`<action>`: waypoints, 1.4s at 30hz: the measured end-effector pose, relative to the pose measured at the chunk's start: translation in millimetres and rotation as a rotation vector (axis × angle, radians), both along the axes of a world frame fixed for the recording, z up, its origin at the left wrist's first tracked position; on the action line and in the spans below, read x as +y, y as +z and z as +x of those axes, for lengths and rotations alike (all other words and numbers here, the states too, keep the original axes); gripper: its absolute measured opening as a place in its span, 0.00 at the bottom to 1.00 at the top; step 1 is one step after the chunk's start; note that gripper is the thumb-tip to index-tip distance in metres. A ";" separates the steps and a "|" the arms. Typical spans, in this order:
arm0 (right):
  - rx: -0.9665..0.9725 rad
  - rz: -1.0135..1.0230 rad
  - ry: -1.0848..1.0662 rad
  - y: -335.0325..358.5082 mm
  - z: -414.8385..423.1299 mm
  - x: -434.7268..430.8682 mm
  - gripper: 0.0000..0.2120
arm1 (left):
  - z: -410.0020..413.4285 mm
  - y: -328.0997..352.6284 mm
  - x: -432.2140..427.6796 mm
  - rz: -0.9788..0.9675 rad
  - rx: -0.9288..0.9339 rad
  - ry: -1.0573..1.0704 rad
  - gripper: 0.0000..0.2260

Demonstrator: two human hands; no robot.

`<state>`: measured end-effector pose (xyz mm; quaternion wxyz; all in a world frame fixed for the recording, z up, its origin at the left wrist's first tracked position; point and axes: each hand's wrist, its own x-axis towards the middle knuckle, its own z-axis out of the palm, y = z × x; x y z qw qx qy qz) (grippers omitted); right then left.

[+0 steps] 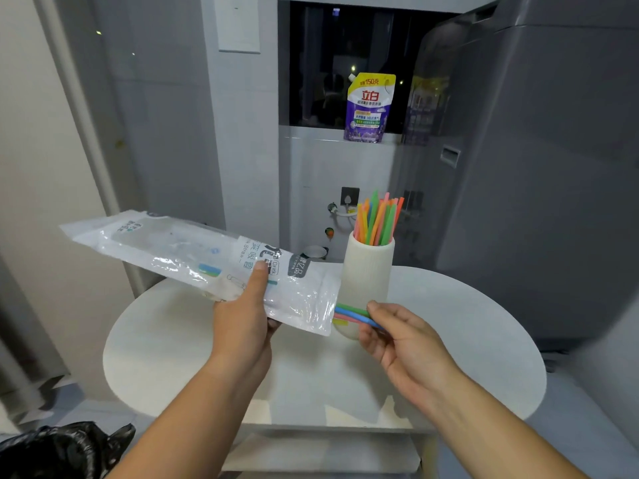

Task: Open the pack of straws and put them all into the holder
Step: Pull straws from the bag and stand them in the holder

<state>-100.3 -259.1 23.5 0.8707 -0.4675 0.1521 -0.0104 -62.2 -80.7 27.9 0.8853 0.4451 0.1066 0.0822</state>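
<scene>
My left hand [243, 316] grips a clear plastic straw pack [193, 254], thumb on top, holding it level above the round white table [466, 326]. The pack's open end points right, and a few coloured straws [351, 314] stick out of it. My right hand [397, 335] pinches the ends of those straws just outside the opening. Behind them stands a cream cylindrical holder [368, 271] on the table, with several orange, green, pink and blue straws [378, 219] upright in it.
A purple detergent pouch [370, 108] stands on the window ledge behind. A grey appliance [536, 167] fills the right side. A black plastic bag [62, 451] lies at the lower left. A small bowl [314, 252] sits behind the table.
</scene>
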 end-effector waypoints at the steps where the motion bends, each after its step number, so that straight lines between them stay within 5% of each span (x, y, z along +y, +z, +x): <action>1: -0.007 -0.016 -0.021 0.7 1.2 -2.3 0.04 | -0.9 0.3 -0.7 -0.016 0.010 -0.013 0.12; 6: -0.015 0.013 -0.110 4.5 3.1 -6.8 0.05 | -1.4 -1.7 -5.7 -0.068 0.029 -0.054 0.10; 11: 0.025 0.276 -0.061 7.2 1.3 -2.4 0.04 | -1.4 -5.0 -8.9 -0.153 0.048 -0.083 0.11; 17: 0.008 -0.030 -0.015 0.3 -0.2 11.8 0.05 | -2.7 -5.4 -13.5 -0.188 0.045 -0.094 0.13; 35: 0.100 0.171 0.182 20.0 2.3 -14.8 0.08 | -6.4 1.9 -11.5 -0.084 -0.020 -0.043 0.19; 42: 0.075 -0.036 0.183 21.6 0.3 -19.9 0.12 | -6.4 0.6 -13.8 -0.051 -0.034 -0.030 0.19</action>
